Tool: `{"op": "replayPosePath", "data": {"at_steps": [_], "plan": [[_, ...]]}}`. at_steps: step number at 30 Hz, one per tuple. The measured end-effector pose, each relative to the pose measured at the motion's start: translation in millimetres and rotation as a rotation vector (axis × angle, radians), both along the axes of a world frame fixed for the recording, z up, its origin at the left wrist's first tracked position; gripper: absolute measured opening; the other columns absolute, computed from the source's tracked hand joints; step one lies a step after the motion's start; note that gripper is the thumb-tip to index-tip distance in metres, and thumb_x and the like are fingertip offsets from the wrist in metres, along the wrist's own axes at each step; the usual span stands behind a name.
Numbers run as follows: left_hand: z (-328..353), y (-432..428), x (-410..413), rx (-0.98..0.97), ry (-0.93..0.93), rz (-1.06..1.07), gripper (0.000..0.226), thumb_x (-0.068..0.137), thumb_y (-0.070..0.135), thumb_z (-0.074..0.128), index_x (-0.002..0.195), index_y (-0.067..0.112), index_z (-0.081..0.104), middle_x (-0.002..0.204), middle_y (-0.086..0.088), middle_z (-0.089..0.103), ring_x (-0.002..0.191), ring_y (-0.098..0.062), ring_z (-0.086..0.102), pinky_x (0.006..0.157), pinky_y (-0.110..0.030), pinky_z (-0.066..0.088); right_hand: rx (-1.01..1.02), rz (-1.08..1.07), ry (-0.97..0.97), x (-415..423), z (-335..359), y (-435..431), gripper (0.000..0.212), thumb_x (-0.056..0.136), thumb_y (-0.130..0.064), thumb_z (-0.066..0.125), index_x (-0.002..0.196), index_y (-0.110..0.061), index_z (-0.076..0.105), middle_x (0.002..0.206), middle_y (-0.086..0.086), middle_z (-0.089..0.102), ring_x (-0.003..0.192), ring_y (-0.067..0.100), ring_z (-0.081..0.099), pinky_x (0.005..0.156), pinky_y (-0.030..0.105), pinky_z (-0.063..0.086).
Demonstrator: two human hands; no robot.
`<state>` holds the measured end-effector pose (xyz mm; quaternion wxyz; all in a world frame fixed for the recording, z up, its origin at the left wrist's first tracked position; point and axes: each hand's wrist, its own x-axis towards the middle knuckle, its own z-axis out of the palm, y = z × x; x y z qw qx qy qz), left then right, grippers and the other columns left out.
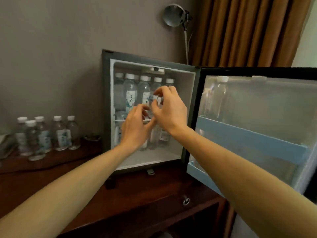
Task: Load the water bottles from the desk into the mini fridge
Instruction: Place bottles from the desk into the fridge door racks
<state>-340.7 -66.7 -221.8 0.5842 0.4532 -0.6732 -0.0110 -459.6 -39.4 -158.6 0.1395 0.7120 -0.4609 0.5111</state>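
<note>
1. Near me: both my arms go out over the dark wood surface (137,194). It has a drawer w/ a ring pull (186,201) at the front.
2. The left hand (135,129) is at the mouth of the mini fridge (106,100), by the wire shelf (120,120). Its fingers (145,107) are half curled. I can't tell if they hold anything, it's too blurry.
3. The right hand (171,110) is just above it and a bit further in. Its fingers (158,92) make a claw shape in front of a bottle on the top shelf. Touching or not? Can't tell.
4. I think both hands are there to nudge bottles close together, so more can fit.
5. The fridge door (257,100) is swung wide to the right, so it's out of the way of my arms. One bottle (217,93) stands in the door's top rack. The blue rack (248,134) under it keeps things from tipping out.
6. Inside, a row of fridge bottles (130,93) stands upright on the top shelf, caps up, packed side by side. More stand on the fridge floor (163,134), partly hidden by my hands.
7. To the left, five water bottles (58,133) stand in a bunch on the surface, well apart from the fridge. They need to go in, so the job is approx. half done, I'd say.
8. Far back: a silver lamp (173,15) by the grey wall and a brown curtain (248,31).
</note>
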Motion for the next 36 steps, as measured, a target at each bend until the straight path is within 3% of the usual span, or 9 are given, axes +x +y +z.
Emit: {"op": "replayPosePath", "data": {"at_steps": [5, 8, 14, 21, 25, 30, 33, 36], "plan": [[-27, 18, 90, 0.055, 0.006, 0.211, 0.023, 0.092, 0.04, 0.071, 0.098, 0.028, 0.052, 0.09, 0.01, 0.054, 0.081, -0.013, 0.055, 0.062, -0.028, 0.038, 0.002, 0.206, 0.056, 94, -20, -3, 0.017, 0.096, -0.027, 0.064, 0.112, -0.022, 0.064, 0.113, -0.005, 0.059, 0.091, 0.011, 0.063, 0.072, 0.035, 0.056], [-46, 29, 147, 0.116, 0.02, 0.325, 0.021, 0.091, 0.036, 0.07, 0.094, 0.027, 0.051, 0.089, 0.008, 0.054, 0.083, -0.02, 0.058, 0.065, -0.04, 0.046, 0.028, 0.319, 0.077, 152, -33, -1, 0.014, 0.095, -0.027, 0.063, 0.108, -0.022, 0.066, 0.109, -0.006, 0.06, 0.09, 0.013, 0.062, 0.066, 0.03, 0.045], [-79, 49, 245, 0.214, 0.046, 0.534, 0.022, 0.091, 0.036, 0.069, 0.105, 0.024, 0.057, 0.099, 0.007, 0.057, 0.094, -0.025, 0.062, 0.065, -0.036, 0.037, 0.162, 0.494, 0.126, 252, -69, -7, 0.012, 0.095, -0.028, 0.062, 0.106, -0.025, 0.065, 0.109, -0.009, 0.058, 0.088, 0.011, 0.06, 0.071, 0.032, 0.049], [-118, 49, 340, 0.336, 0.123, 0.713, 0.039, 0.095, 0.047, 0.066, 0.125, 0.025, 0.058, 0.126, 0.002, 0.062, 0.117, -0.023, 0.061, 0.08, -0.034, 0.042, 0.417, 0.545, 0.203, 348, -107, -38, 0.021, 0.096, -0.03, 0.061, 0.116, -0.023, 0.062, 0.12, -0.004, 0.062, 0.104, 0.02, 0.064, 0.085, 0.042, 0.054], [-144, 43, 388, 0.389, 0.176, 0.786, 0.042, 0.092, 0.047, 0.071, 0.126, 0.027, 0.057, 0.127, 0.004, 0.062, 0.12, -0.021, 0.059, 0.082, -0.034, 0.045, 0.556, 0.587, 0.175, 396, -128, -56, 0.024, 0.093, -0.029, 0.065, 0.116, -0.023, 0.061, 0.115, -0.002, 0.066, 0.108, 0.02, 0.065, 0.086, 0.037, 0.053], [-180, 37, 442, 0.484, 0.272, 0.893, 0.052, 0.089, 0.046, 0.073, 0.132, 0.025, 0.055, 0.128, 0.002, 0.061, 0.122, -0.023, 0.059, 0.09, -0.038, 0.049, 0.718, 0.623, 0.14, 457, -162, -81, 0.041, 0.094, -0.033, 0.069, 0.131, -0.022, 0.057, 0.127, -0.003, 0.066, 0.118, 0.02, 0.062, 0.086, 0.033, 0.049], [-200, 31, 467, 0.502, 0.31, 0.927, 0.051, 0.087, 0.043, 0.076, 0.13, 0.024, 0.056, 0.127, 0.001, 0.063, 0.12, -0.022, 0.061, 0.092, -0.037, 0.05, 0.777, 0.669, 0.117, 492, -184, -94, 0.053, 0.093, -0.034, 0.071, 0.14, -0.019, 0.051, 0.137, 0.001, 0.062, 0.127, 0.022, 0.058, 0.098, 0.038, 0.05], [-205, 16, 486, 0.494, 0.315, 0.939, 0.052, 0.085, 0.039, 0.08, 0.128, 0.025, 0.056, 0.125, 0.002, 0.064, 0.118, -0.02, 0.062, 0.093, -0.038, 0.052, 0.791, 0.696, 0.083, 523, -198, -107, 0.063, 0.093, -0.037, 0.072, 0.146, -0.019, 0.043, 0.145, 0.002, 0.054, 0.131, 0.023, 0.055, 0.1, 0.037, 0.047]]}}
